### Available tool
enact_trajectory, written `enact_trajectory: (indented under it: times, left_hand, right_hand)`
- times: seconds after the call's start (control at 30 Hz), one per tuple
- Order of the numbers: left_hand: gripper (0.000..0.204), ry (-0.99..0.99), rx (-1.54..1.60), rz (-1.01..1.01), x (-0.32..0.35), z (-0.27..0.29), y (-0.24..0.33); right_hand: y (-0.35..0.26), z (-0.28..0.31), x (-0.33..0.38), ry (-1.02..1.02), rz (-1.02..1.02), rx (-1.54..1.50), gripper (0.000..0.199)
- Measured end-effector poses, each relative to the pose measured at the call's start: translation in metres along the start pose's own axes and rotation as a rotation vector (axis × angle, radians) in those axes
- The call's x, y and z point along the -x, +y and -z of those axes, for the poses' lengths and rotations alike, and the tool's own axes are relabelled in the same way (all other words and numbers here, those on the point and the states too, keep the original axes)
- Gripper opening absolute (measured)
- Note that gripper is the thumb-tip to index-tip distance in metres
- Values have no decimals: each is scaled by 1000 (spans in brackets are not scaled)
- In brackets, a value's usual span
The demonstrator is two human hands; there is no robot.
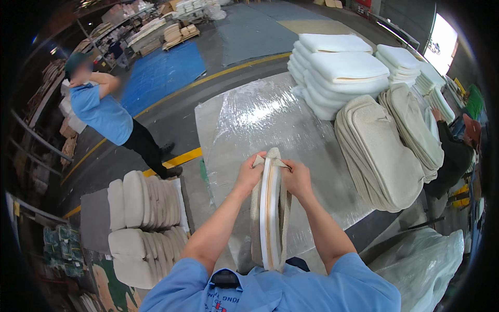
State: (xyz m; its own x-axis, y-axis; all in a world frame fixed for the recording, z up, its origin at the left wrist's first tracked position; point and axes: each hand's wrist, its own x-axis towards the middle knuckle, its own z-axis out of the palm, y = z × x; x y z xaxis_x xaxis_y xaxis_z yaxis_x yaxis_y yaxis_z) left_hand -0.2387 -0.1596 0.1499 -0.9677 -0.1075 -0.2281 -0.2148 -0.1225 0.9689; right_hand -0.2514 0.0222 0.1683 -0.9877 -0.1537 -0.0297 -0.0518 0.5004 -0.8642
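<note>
Beige-covered cushion (269, 213) between left and right fingers (292, 168)

Free passage leftward over the grey table (223, 125); obstacles: cushion (270, 208) midway, white pads (343, 78) and 2 beige piles (382, 151) rightward.

Floor (210, 44): it is dark grey, with a paler grey panel (254, 36) at 12 o'clock.
Yellow line (270, 58): it curves on the floor from 9 o'clock until nearly 1.
Blue sheet (161, 75): it lies flat between 10 and 11.
Table (223, 119): it is at the centre, grey, under shiny film.
Wall (410, 15): it is grey, between 1 and 2.
Opening (442, 41): it is glaring white at 2 o'clock.
</note>
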Motion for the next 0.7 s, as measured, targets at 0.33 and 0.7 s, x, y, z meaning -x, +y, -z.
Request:
enact_trajectory:
  times: [0.33, 0.7]
  left_hand:
    - [37, -49, -584, -424, -31, -15, 7]
    - [22, 64, -539, -582, -34, -21, -19]
  right_hand:
    - [6, -3, -24, 27, 162, 91, 19]
    - [2, 3, -35, -63, -103, -121, 31]
